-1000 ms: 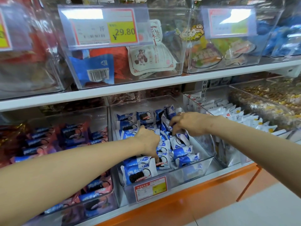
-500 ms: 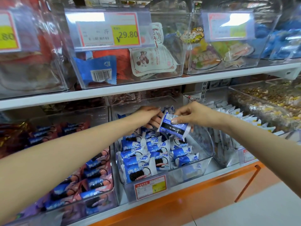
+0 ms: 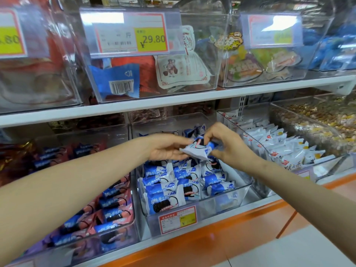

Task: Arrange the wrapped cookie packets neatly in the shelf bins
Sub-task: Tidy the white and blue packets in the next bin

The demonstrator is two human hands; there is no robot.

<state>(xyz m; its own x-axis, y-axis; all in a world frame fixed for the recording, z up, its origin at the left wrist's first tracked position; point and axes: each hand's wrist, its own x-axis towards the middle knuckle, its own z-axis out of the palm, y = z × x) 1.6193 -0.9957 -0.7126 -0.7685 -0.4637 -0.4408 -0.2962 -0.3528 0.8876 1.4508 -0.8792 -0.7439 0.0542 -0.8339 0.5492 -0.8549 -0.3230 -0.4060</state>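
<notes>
A clear plastic bin [image 3: 242, 191] on the lower shelf holds several blue-and-white wrapped cookie packets [image 3: 163, 187] lying in rows. Above the bin's middle I hold one blue-and-white cookie packet [image 3: 198, 151] between both hands. My left hand [image 3: 167, 149] supports its left end from below with fingers stretched. My right hand [image 3: 227, 145] pinches its right end from above. More packets stand at the back of the bin, partly hidden by my hands.
To the left a clear bin [image 3: 123, 230] holds pink-and-blue cookie packets. To the right a bin of white packets [image 3: 285, 149] and a bin of mixed loose snacks [image 3: 317, 120]. The upper shelf [image 3: 173, 102] carries clear bins with price tags. Orange shelf edge [image 3: 212, 234] below.
Both hands came up out of the packets in the bin. The right hand lifted one packet, and now both hands hold it slightly lower and further right.
</notes>
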